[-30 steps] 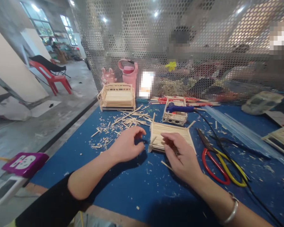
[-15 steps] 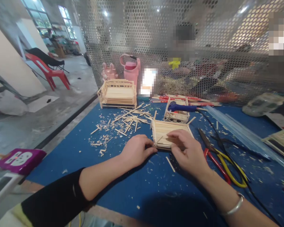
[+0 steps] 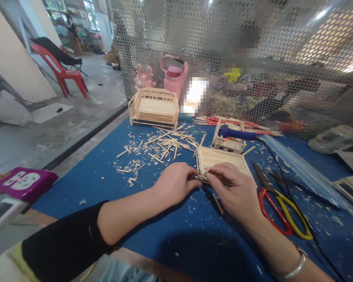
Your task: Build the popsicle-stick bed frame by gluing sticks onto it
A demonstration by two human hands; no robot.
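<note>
A small model of pale wooden sticks [image 3: 223, 157] lies on the blue table in front of me, with a short stick jutting up at each far corner. My left hand [image 3: 179, 182] has thumb and fingers closed on its near left corner. At that same corner my right hand [image 3: 231, 188] pinches a small wooden stick [image 3: 205, 172], which is mostly hidden by the fingertips. Right behind the model, a blue glue gun [image 3: 238, 134] rests on a little stick-built frame [image 3: 229, 145].
Loose sticks and scraps [image 3: 167, 145] litter the table's left side. A finished-looking stick bench [image 3: 155, 107] stands behind them, before a pink bottle [image 3: 173, 78]. Red-and-yellow-handled scissors [image 3: 278, 207] and a black cord lie at the right. Perforated metal sheeting [image 3: 206, 47] closes off the back.
My right hand has moved left along the model's near edge to the corner, its fingers now closed on the small stick. The left hand stays at that corner. The view has shifted slightly.
</note>
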